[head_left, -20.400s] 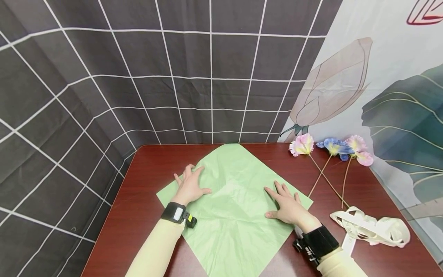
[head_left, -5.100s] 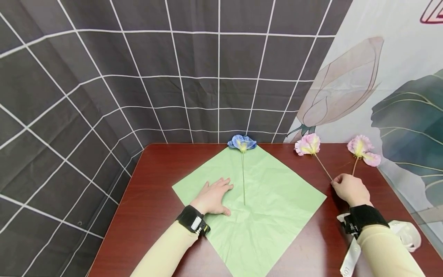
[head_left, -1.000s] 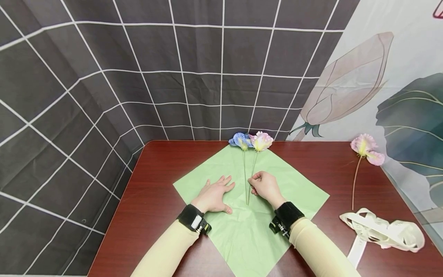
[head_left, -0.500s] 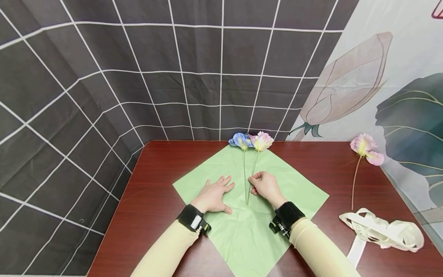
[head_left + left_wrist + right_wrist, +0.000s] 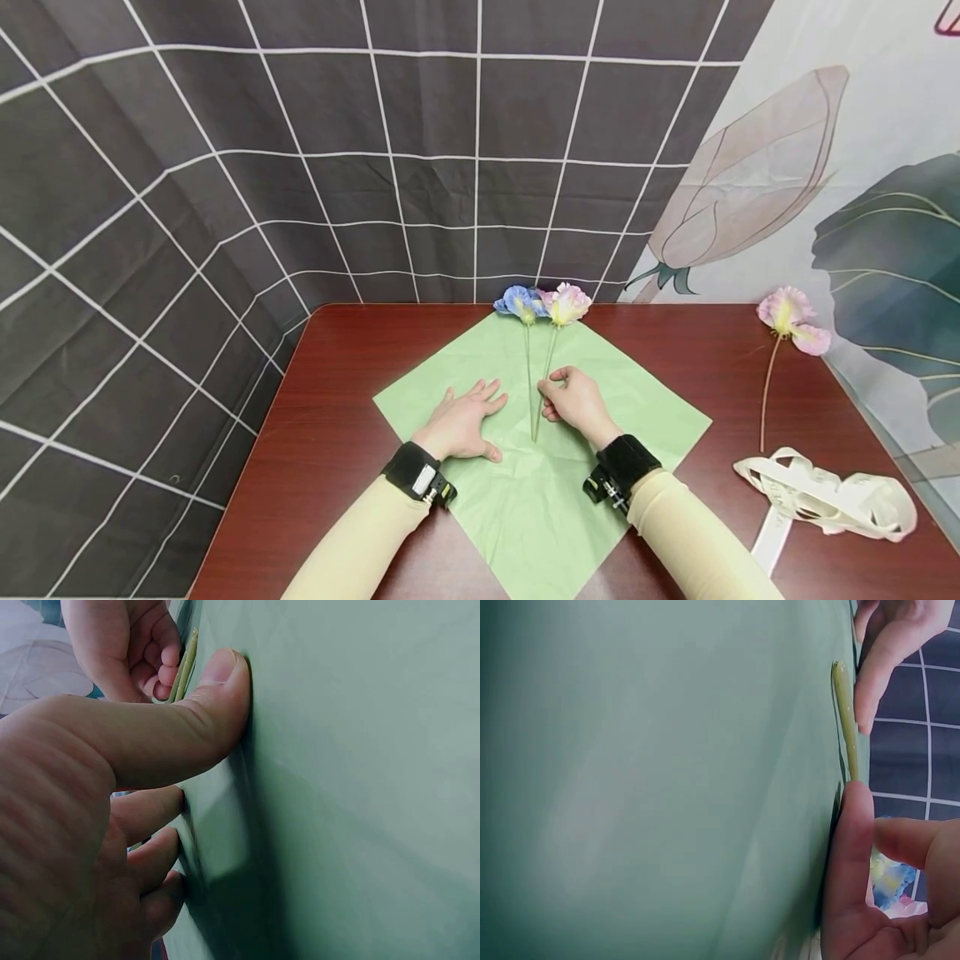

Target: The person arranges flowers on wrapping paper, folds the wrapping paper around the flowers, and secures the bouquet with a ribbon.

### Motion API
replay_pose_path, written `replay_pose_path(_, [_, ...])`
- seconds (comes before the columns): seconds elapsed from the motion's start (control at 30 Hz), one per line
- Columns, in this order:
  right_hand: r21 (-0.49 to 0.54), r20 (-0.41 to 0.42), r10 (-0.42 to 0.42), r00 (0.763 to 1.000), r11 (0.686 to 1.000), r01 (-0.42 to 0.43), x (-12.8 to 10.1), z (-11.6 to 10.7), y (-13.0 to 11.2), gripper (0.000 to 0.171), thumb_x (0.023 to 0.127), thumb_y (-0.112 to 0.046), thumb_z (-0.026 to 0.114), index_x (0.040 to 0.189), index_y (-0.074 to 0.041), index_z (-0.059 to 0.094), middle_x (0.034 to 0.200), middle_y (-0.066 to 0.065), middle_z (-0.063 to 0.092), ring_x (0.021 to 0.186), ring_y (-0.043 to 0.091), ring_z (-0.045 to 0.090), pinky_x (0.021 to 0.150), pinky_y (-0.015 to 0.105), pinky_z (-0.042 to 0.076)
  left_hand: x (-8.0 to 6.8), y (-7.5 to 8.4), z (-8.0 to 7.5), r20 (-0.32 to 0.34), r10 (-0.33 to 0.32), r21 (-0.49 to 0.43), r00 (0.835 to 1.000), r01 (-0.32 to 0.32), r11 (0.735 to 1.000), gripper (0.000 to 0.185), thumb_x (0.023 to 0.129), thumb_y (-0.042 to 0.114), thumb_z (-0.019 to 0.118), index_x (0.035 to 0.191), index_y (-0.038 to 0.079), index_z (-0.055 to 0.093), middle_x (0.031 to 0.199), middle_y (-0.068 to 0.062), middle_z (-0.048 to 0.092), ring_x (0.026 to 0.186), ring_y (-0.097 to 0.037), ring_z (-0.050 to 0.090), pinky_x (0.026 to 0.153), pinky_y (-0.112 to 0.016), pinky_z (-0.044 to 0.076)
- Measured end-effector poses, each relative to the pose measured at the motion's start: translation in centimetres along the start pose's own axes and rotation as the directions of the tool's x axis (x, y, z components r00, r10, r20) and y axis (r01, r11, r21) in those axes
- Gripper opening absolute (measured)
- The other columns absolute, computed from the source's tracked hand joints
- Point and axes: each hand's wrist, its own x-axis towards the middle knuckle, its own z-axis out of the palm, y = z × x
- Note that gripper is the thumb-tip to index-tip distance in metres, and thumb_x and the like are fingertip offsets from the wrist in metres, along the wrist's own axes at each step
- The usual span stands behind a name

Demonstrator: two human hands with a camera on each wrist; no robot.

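A light green sheet of wrapping paper [image 5: 540,508] lies cornerwise on the table. Fingers spread, my left hand [image 5: 461,423] rests on its left half. Thumb and fingertips of my right hand [image 5: 576,404] pinch the stem of a pink-and-yellow artificial flower [image 5: 567,304], low over the paper. Left of it lies a blue artificial flower [image 5: 521,303], the two heads overlapping at the paper's far corner. Their stems come together at the lower ends near the paper's middle. In the right wrist view a green stem end [image 5: 845,712] sticks out beyond my pinching fingers.
Another pink artificial flower [image 5: 786,321] lies at the table's right side, stem toward me. Below it is a loose bundle of cream ribbon [image 5: 832,496] with one tail hanging nearer. The dark red table [image 5: 330,400] meets a grid-patterned cloth at its back edge.
Since the oldest frame, the blue flower and then one pink flower have come from the right onto the paper. During the last second both hands and flowers stay practically still.
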Motion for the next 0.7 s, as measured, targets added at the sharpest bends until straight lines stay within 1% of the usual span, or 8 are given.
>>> replay_pose_path(0.2, [0.058,0.01,0.006,1.0,0.998,-0.006,0.1,0.0,0.2,0.032,0.093,-0.023,0.06,0.113,-0.003,0.045,0.064,0.01,0.064,0.05,0.018,0.065,0.05,0.033,0.055,-0.1,-0.1,0.0,-0.001,0.003,-0.002,1.0,-0.003,1.0,0.1,0.063,0.055,0.081,0.147,0.024,0.037,0.157,0.003,0.021,0.144,-0.021,0.018,0.107,-0.066,0.017])
replay_pose_path(0.33, [0.078,0.024,-0.001,1.0,0.997,-0.001,0.0,-0.2,0.2,0.035,0.094,-0.022,0.058,0.118,-0.002,0.042,0.066,0.011,0.064,0.052,0.02,0.066,0.051,0.034,0.055,0.1,0.1,0.0,-0.005,0.007,0.008,1.0,-0.007,1.0,0.099,0.063,0.056,0.08,0.147,0.025,0.037,0.157,0.004,0.021,0.144,-0.02,0.019,0.107,-0.066,0.018])
replay_pose_path(0.53, [0.131,0.065,0.019,0.998,0.991,-0.028,-0.8,-1.1,0.1,0.043,0.095,-0.02,0.057,0.128,-0.002,0.038,0.074,0.015,0.064,0.058,0.021,0.067,0.056,0.036,0.057,0.0,0.3,-0.1,-0.001,0.015,-0.003,1.0,-0.015,1.0,0.099,0.063,0.055,0.081,0.146,0.024,0.038,0.157,0.003,0.021,0.144,-0.021,0.019,0.106,-0.066,0.018])
replay_pose_path(0.7, [0.169,0.099,0.028,0.995,0.985,-0.044,-1.2,-1.8,0.3,0.045,0.096,-0.02,0.055,0.132,-0.002,0.036,0.08,0.017,0.065,0.063,0.022,0.068,0.061,0.036,0.057,0.0,0.1,-0.1,-0.008,0.01,0.0,1.0,-0.01,1.0,0.099,0.063,0.055,0.081,0.146,0.024,0.038,0.157,0.002,0.022,0.144,-0.021,0.02,0.106,-0.066,0.018])
